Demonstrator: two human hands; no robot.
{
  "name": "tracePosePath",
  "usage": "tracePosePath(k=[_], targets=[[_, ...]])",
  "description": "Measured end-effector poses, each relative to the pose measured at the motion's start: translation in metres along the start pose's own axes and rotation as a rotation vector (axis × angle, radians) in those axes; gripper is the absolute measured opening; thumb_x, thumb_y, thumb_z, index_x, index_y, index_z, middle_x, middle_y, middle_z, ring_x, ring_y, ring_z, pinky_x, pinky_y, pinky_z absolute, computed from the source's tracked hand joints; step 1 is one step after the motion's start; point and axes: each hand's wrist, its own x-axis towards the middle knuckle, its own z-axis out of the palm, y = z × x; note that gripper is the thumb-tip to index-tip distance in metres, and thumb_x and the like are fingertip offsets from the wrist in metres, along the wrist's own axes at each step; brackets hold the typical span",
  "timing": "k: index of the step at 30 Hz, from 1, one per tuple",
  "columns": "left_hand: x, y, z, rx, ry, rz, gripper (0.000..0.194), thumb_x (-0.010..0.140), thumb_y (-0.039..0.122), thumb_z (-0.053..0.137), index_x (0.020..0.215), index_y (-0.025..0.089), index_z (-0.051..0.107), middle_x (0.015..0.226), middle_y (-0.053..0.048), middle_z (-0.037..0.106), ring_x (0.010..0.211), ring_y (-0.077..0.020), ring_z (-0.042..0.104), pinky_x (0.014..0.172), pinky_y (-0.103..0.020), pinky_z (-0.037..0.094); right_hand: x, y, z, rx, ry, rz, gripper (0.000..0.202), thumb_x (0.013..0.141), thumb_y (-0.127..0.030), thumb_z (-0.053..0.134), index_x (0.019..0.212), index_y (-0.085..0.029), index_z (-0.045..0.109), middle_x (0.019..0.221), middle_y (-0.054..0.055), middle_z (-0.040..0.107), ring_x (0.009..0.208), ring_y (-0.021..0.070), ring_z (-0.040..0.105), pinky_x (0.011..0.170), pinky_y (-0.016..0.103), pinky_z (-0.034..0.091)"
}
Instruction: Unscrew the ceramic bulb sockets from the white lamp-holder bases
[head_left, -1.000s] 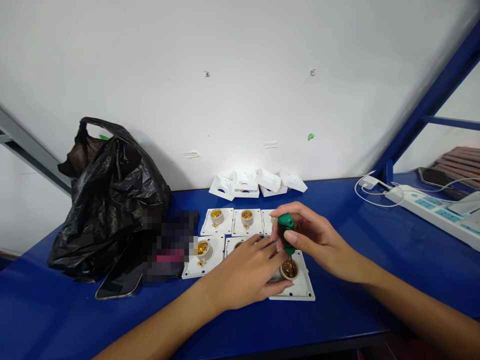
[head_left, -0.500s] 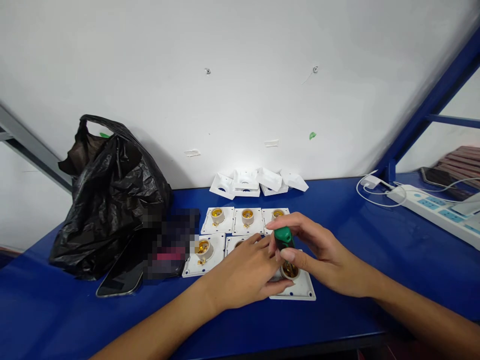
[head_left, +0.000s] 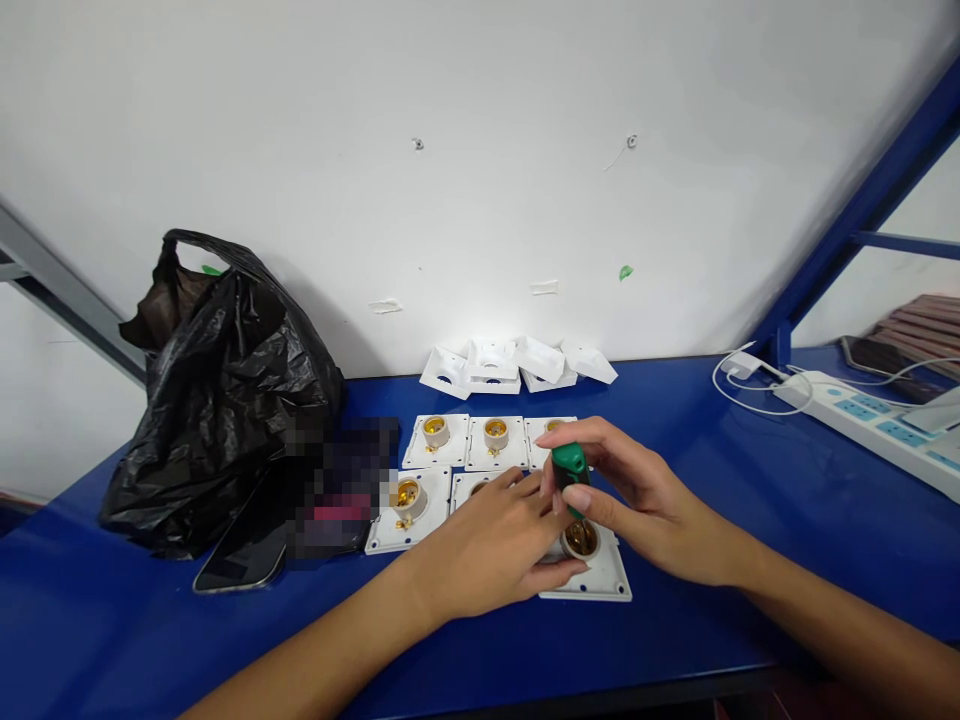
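A green-handled screwdriver stands upright in my right hand, its lower end at the brass-lined round socket of a white lamp holder base. My left hand lies palm down over the same base, thumb at the near side of the socket and fingers by its far side, partly hidden. More white bases with round sockets lie in two rows behind and left of my hands; small brass screws show on some. One base is mostly covered by my left hand.
White square covers are piled by the wall. At the left stand a black plastic bag and a phone. A power strip with white cables lies at the right, near a blue frame post.
My right hand and the screwdriver's green handle have shifted and turned slightly. My left hand stays in place on the base.
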Motion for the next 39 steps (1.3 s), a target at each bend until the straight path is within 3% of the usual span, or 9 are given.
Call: tracePosePath(k=[39], targets=[[-0.0009, -0.0003, 0.0009, 0.035, 0.001, 0.007, 0.033, 0.106, 0.044, 0.066, 0.123, 0.017, 0.057, 0.124, -0.013, 0.07, 0.111, -0.0339, 0.07, 0.096, -0.048, 0.057, 0.0014, 0.0011, -0.0002, -0.006, 0.006, -0.005, 0.036, 0.109, -0.029, 0.059, 0.141, -0.043, 0.057, 0.113, -0.001, 0.065, 0.102, 0.016, 0.062, 0.094, 0.034, 0.052]])
